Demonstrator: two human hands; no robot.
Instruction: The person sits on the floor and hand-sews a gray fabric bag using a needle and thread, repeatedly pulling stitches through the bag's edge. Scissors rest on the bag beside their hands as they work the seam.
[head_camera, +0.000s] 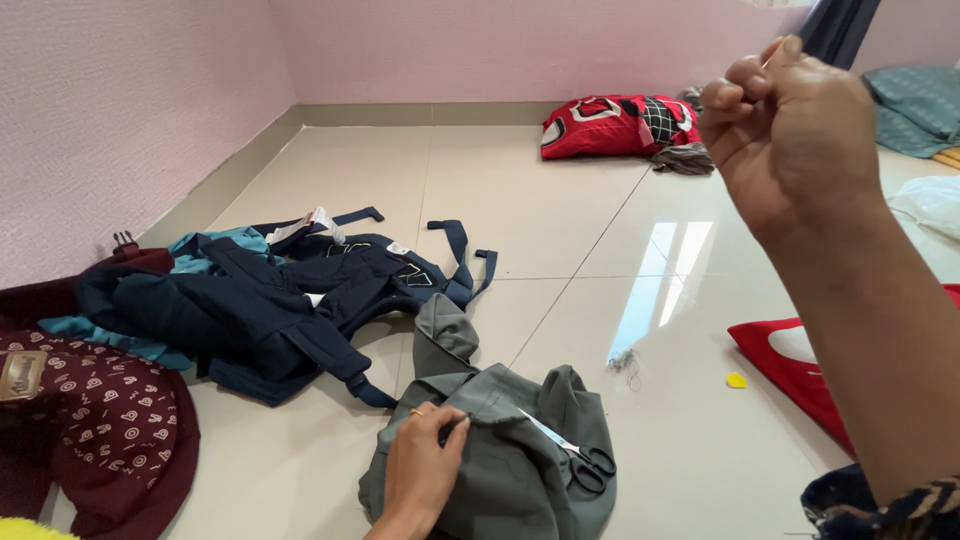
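My left hand (422, 465) presses down on a grey garment (500, 430) that lies crumpled on the tiled floor, pinching the cloth near a seam. My right hand (790, 130) is raised high at the upper right, fingers pinched on a thin needle whose tip shows above the fingers; any thread is too fine to see. A pair of black-handled scissors (575, 455) rests on the grey garment just right of my left hand.
A navy strapped carrier (290, 300) lies left of the garment, beside a maroon patterned cloth (110, 410). A red pillow (620, 125) sits by the far wall. Red fabric (800, 365), a yellow chalk piece (736, 380) and thread scraps (625, 362) lie at right.
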